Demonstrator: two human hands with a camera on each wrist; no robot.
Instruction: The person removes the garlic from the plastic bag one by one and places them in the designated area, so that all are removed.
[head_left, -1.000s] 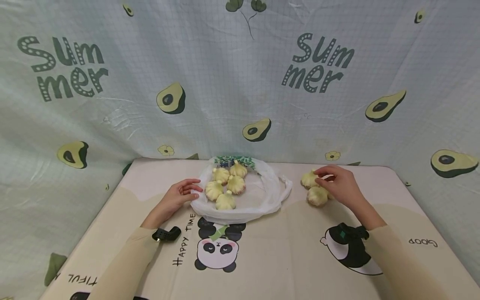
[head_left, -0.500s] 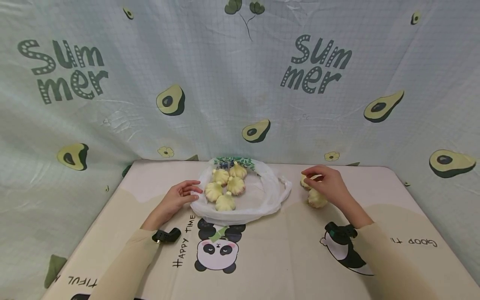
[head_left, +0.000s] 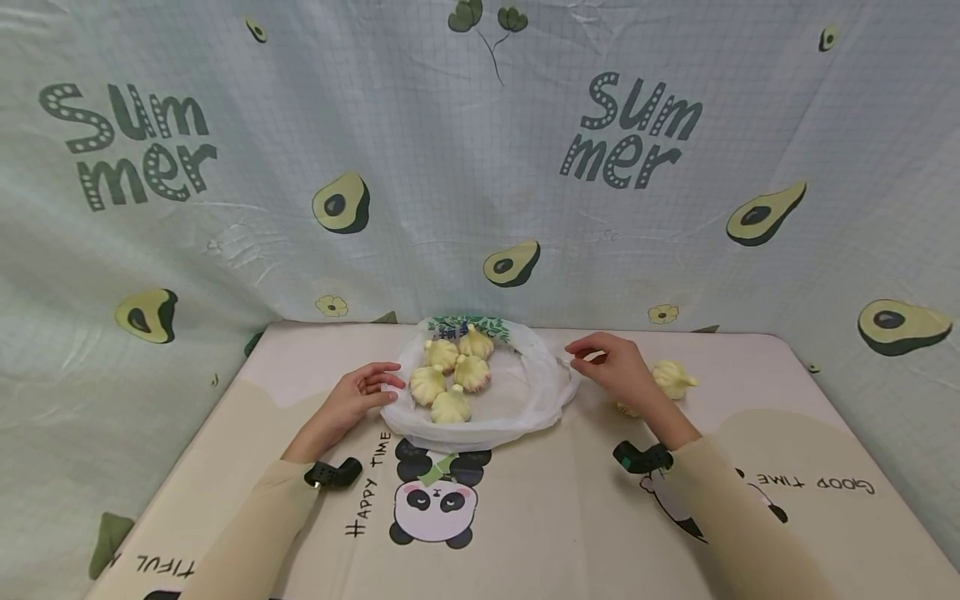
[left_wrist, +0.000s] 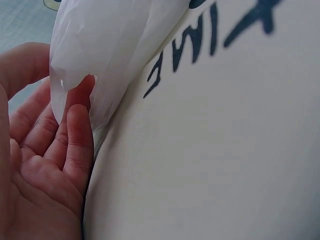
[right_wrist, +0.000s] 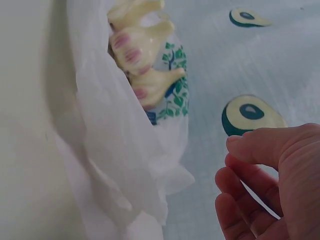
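A white plastic bag (head_left: pixel 483 435) lies spread at the back middle of the table, with several garlic bulbs (head_left: pixel 472 372) in its left half. My left hand (head_left: pixel 363 396) holds the bag's left edge. In the left wrist view, thin plastic (left_wrist: pixel 110 45) covers some fingertips of that hand (left_wrist: pixel 45 165). My right hand (head_left: pixel 618 371) is at the bag's right handle, fingers loosely bent. In the right wrist view, the hand (right_wrist: pixel 270 180) has nothing between thumb and fingers. Beyond it stands the bag's side (right_wrist: pixel 115 140). A loose garlic bulb (head_left: pixel 673 379) lies right of that hand.
Another garlic bulb (head_left: pixel 626 409) shows only partly beneath my right hand. The table (head_left: pixel 555 525) wears a beige cloth with panda prints. Behind it hangs a pale avocado-print curtain (head_left: pixel 420 125). Black bands circle the left wrist (head_left: pixel 333 472) and right wrist (head_left: pixel 643 457).
My right hand has moved left, away from the loose garlic bulbs to the bag's right handle, uncovering one bulb on its right. My left hand has stayed at the bag's left edge.
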